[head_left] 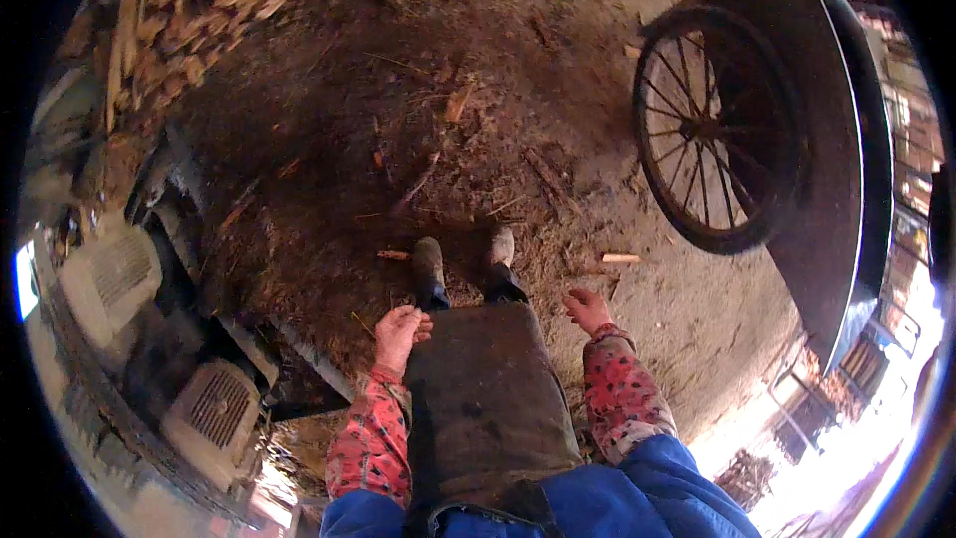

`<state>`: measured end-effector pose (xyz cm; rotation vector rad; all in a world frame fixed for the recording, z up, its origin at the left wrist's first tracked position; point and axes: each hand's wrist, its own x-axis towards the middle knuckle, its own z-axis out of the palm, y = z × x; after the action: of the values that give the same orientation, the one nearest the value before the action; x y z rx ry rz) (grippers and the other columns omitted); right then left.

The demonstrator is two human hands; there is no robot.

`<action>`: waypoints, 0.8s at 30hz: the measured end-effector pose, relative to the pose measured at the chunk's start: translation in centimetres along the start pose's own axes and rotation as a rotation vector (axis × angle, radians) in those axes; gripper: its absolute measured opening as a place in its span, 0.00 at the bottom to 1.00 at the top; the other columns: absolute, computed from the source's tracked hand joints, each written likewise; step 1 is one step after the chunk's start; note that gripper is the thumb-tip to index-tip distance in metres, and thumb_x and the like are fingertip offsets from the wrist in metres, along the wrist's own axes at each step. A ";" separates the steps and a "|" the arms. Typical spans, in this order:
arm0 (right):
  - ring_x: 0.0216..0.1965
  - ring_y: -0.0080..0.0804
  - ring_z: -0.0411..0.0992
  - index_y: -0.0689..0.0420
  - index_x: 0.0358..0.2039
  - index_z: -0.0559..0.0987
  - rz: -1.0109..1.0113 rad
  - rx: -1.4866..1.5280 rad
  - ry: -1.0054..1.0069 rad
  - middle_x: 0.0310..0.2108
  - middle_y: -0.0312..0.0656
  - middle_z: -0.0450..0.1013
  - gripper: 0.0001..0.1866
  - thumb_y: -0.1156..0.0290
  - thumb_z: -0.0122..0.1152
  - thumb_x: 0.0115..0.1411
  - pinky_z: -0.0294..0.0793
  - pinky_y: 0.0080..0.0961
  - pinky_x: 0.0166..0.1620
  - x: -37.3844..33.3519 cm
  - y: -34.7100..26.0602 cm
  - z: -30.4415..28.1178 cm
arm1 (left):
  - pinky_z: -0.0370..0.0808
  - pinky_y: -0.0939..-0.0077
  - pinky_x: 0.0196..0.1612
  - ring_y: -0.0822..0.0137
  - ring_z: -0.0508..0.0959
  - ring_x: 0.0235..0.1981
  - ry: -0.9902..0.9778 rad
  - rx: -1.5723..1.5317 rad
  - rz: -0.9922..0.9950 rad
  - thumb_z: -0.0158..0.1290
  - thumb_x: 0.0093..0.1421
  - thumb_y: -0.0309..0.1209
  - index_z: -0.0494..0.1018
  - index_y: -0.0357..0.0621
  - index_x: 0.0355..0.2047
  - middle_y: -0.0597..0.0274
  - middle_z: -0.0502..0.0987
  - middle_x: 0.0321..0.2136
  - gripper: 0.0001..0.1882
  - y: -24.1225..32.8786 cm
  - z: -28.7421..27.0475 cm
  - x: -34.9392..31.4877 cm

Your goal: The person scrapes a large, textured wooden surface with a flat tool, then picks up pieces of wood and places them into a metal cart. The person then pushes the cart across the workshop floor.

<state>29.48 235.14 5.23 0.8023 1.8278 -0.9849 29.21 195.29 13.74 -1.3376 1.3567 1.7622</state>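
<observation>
My left hand (400,335) hangs beside the left edge of a long dark apron (483,379), its fingers loosely bent and a little apart. Nothing shows in it. On the other side of the apron, my right hand (588,310) is held over the ground, with fingers half curled and apart, and no object visible in it. Both forearms wear red patterned sleeves (622,384) with dark spots, below blue upper sleeves. My two muddy shoes (428,259) stand ahead on the dirt floor (478,159), which is strewn with wood chips.
To the right, a cart with a dark spoked wheel (702,130) and a broad side panel (827,139) stands close. Split firewood (219,5) is stacked at the far left. Two machines with slotted beige covers (214,413) sit at the left. A wood piece (620,258) lies near my feet.
</observation>
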 end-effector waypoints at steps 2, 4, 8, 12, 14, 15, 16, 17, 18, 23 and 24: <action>0.31 0.29 0.75 0.65 0.49 0.72 -0.058 -0.058 0.029 0.36 0.44 0.76 0.27 0.59 0.60 0.54 0.75 0.25 0.31 -0.2 2.2 1.2 | 0.78 0.76 0.29 0.66 0.79 0.30 -0.034 0.013 0.000 0.51 0.61 0.28 0.68 0.32 0.42 0.53 0.76 0.32 0.13 0.3 -1.0 1.2; 0.30 0.29 0.75 0.65 0.49 0.72 -0.039 -0.054 0.049 0.35 0.45 0.76 0.28 0.59 0.61 0.53 0.75 0.25 0.30 -0.6 5.2 2.3 | 0.78 0.76 0.28 0.66 0.79 0.30 -0.044 0.037 -0.009 0.53 0.60 0.29 0.68 0.31 0.42 0.53 0.76 0.32 0.14 0.5 -2.3 2.7; 0.29 0.29 0.75 0.65 0.49 0.73 0.007 0.003 0.153 0.34 0.45 0.76 0.27 0.60 0.63 0.52 0.75 0.25 0.29 -1.1 7.8 4.6 | 0.78 0.75 0.28 0.66 0.79 0.29 -0.061 0.099 -0.026 0.54 0.59 0.30 0.69 0.32 0.42 0.54 0.77 0.32 0.14 0.6 -4.5 5.9; 0.29 0.28 0.75 0.66 0.47 0.74 -0.004 -0.006 0.186 0.32 0.45 0.77 0.27 0.62 0.64 0.50 0.75 0.25 0.29 -0.5 6.4 5.8 | 0.78 0.75 0.29 0.66 0.79 0.30 -0.036 0.261 -0.034 0.54 0.59 0.30 0.70 0.34 0.40 0.55 0.77 0.32 0.13 -0.1 -6.6 9.5; 0.34 0.38 0.75 0.61 0.42 0.77 0.056 -0.020 0.170 0.33 0.49 0.77 0.27 0.54 0.63 0.48 0.74 0.32 0.36 0.2 3.8 5.9 | 0.77 0.75 0.29 0.67 0.78 0.30 0.004 0.318 -0.047 0.55 0.58 0.29 0.70 0.34 0.40 0.55 0.77 0.32 0.13 -1.0 -7.3 11.2; 0.36 0.43 0.76 0.59 0.40 0.78 0.086 -0.029 0.164 0.33 0.50 0.77 0.27 0.50 0.62 0.48 0.73 0.35 0.39 1.0 3.0 5.8 | 0.77 0.76 0.29 0.67 0.78 0.29 0.026 0.344 -0.044 0.55 0.57 0.30 0.70 0.33 0.40 0.55 0.77 0.31 0.14 -1.6 -7.6 12.4; 0.34 0.41 0.76 0.59 0.38 0.78 0.046 -0.067 0.201 0.30 0.49 0.77 0.25 0.51 0.64 0.46 0.73 0.36 0.37 3.0 3.7 6.1 | 0.76 0.76 0.29 0.67 0.78 0.29 0.043 0.373 -0.042 0.56 0.57 0.30 0.70 0.33 0.39 0.56 0.77 0.31 0.14 -2.2 -7.6 13.9; 0.33 0.41 0.76 0.59 0.37 0.78 -0.016 -0.079 0.245 0.29 0.49 0.77 0.25 0.51 0.65 0.46 0.73 0.36 0.37 5.7 4.7 6.1 | 0.76 0.75 0.29 0.67 0.78 0.28 0.055 0.482 0.037 0.58 0.55 0.32 0.71 0.33 0.39 0.56 0.78 0.30 0.16 -3.1 -7.8 16.1; 0.33 0.40 0.76 0.59 0.36 0.78 -0.074 -0.090 0.287 0.28 0.49 0.76 0.25 0.50 0.65 0.45 0.73 0.36 0.36 8.6 5.7 6.0 | 0.75 0.75 0.30 0.68 0.78 0.28 0.069 0.593 0.114 0.60 0.53 0.33 0.71 0.32 0.39 0.56 0.78 0.30 0.19 -3.9 -8.0 18.3; 0.25 0.46 0.73 0.63 0.25 0.77 -0.156 -0.438 0.295 0.21 0.53 0.72 0.27 0.45 0.63 0.46 0.69 0.41 0.30 19.6 5.2 2.9 | 0.74 0.70 0.37 0.64 0.78 0.31 0.077 0.992 0.334 0.62 0.47 0.37 0.73 0.32 0.39 0.54 0.79 0.28 0.23 -6.2 -7.5 27.4; 0.25 0.48 0.73 0.62 0.24 0.78 -0.172 -0.421 0.304 0.20 0.53 0.72 0.27 0.45 0.63 0.46 0.69 0.41 0.30 22.0 5.4 2.0 | 0.74 0.69 0.38 0.62 0.79 0.32 0.061 0.929 0.294 0.62 0.47 0.37 0.74 0.33 0.39 0.53 0.79 0.29 0.23 -6.4 -7.2 29.3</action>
<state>25.99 238.73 -16.94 0.5606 2.2954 -0.5657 26.78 186.56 -15.74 -0.6883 2.1067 0.9730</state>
